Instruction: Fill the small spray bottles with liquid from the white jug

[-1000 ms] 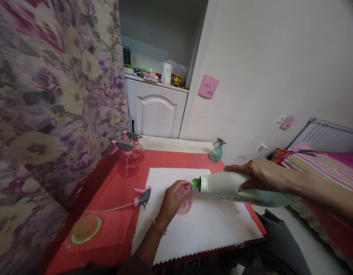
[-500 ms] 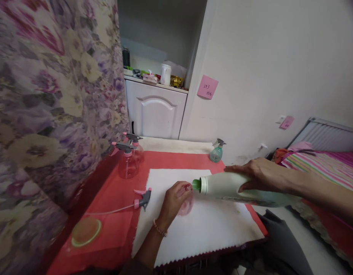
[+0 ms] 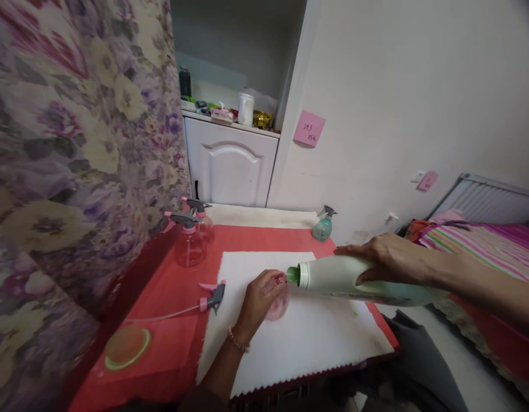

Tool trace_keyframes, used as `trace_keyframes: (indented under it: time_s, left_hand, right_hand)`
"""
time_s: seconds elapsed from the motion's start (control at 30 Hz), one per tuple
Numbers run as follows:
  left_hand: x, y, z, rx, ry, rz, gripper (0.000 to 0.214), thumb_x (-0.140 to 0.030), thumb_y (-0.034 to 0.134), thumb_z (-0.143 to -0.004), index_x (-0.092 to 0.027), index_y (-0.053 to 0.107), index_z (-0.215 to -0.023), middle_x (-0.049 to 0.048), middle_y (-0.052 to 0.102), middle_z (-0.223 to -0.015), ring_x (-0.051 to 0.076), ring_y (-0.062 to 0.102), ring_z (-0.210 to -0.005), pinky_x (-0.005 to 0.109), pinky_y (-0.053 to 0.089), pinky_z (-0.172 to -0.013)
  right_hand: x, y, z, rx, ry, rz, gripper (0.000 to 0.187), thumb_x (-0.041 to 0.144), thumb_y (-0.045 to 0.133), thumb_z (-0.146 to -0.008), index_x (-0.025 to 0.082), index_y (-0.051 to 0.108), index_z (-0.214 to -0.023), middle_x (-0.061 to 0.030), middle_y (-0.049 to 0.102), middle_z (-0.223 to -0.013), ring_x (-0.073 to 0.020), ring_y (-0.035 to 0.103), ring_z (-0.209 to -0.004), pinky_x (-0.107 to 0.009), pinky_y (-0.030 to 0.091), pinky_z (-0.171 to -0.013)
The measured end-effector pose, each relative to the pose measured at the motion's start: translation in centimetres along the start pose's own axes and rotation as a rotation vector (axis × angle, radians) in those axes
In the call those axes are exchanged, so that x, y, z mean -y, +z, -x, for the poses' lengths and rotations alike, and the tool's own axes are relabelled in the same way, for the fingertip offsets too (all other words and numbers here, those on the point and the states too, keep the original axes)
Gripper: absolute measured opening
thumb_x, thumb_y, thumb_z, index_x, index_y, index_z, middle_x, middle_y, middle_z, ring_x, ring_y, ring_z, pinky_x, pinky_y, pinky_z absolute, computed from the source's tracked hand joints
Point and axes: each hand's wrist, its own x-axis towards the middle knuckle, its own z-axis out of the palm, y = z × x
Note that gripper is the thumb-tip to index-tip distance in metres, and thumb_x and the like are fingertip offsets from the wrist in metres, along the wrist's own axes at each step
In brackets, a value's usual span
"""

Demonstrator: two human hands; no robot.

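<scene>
My left hand (image 3: 264,292) is closed around the neck of a clear pink spray bottle (image 3: 278,308), which stands without its head on a white cloth (image 3: 316,349). In my right hand (image 3: 385,260) is a large pale green bottle (image 3: 333,274), tipped almost level. Its green spout (image 3: 293,274) meets the pink bottle's mouth; whether liquid runs between them I cannot tell. To the left, a grey and pink spray head (image 3: 212,297) with a long tube lies on the red tabletop. Near it is a round green-rimmed cap (image 3: 127,347).
Two pink spray bottles, the nearer one (image 3: 190,246) in front, stand at the back left by a floral curtain (image 3: 84,143). A small green spray bottle (image 3: 323,228) stands at the back right. Beyond are a white cabinet (image 3: 232,163) and a bed (image 3: 483,246).
Both hands keep their places, with the pale bottle still tipped at the pink bottle's mouth. The whole view has shifted very slightly.
</scene>
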Motion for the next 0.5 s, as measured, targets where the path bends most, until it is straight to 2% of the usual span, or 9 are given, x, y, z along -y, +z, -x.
trace_keyframes:
  time_s: [0.5]
  left_hand:
    - [0.18,0.00,-0.01,0.001,0.004,-0.016,0.019,-0.032,0.065,-0.083,-0.021,0.068,-0.099,0.0042,0.070,-0.102,0.021,0.065,-0.100,0.033,0.049,-0.091]
  right_hand:
    - [0.24,-0.44,-0.08,0.036,0.023,0.018,0.049,0.039,0.061,-0.087,0.024,0.056,-0.133,-0.0001,0.066,-0.061,-0.0166,0.060,-0.051,-0.025,0.033,-0.051]
